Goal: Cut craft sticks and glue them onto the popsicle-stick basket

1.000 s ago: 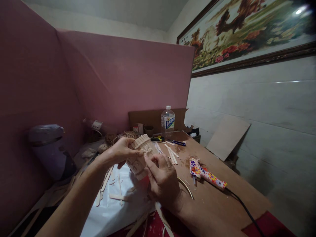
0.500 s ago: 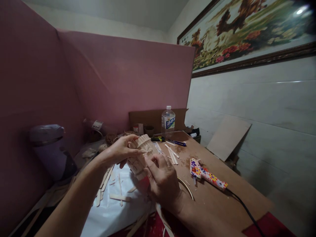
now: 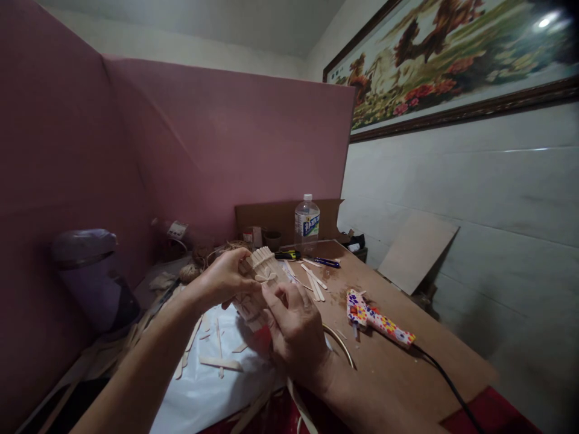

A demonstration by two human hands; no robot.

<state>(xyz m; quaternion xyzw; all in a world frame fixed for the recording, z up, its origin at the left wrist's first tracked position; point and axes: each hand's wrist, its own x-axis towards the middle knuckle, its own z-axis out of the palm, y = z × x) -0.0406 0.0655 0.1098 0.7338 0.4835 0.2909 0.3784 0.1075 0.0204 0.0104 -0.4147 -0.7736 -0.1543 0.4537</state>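
Observation:
A small model built of pale craft sticks (image 3: 259, 278), with a little twine bow on its front, is held up above the table. My left hand (image 3: 224, 280) grips its left side with the fingers wrapped over the top. My right hand (image 3: 294, 328) is below and to the right, its thumb and fingers pinched at the bow. Most of the model's lower part is hidden behind my right hand.
A glue gun with a flower pattern (image 3: 377, 318) and its black cord lies on the brown table (image 3: 407, 367). Loose craft sticks (image 3: 314, 282), a utility knife (image 3: 287, 255), a pen (image 3: 328, 263), a water bottle (image 3: 306, 220) and a white sheet (image 3: 212, 386) are about. Pink boards (image 3: 181, 144) stand behind.
My left hand's fingers have curled further over the model's top. My right hand has shifted slightly up toward the bow. Nothing else moved.

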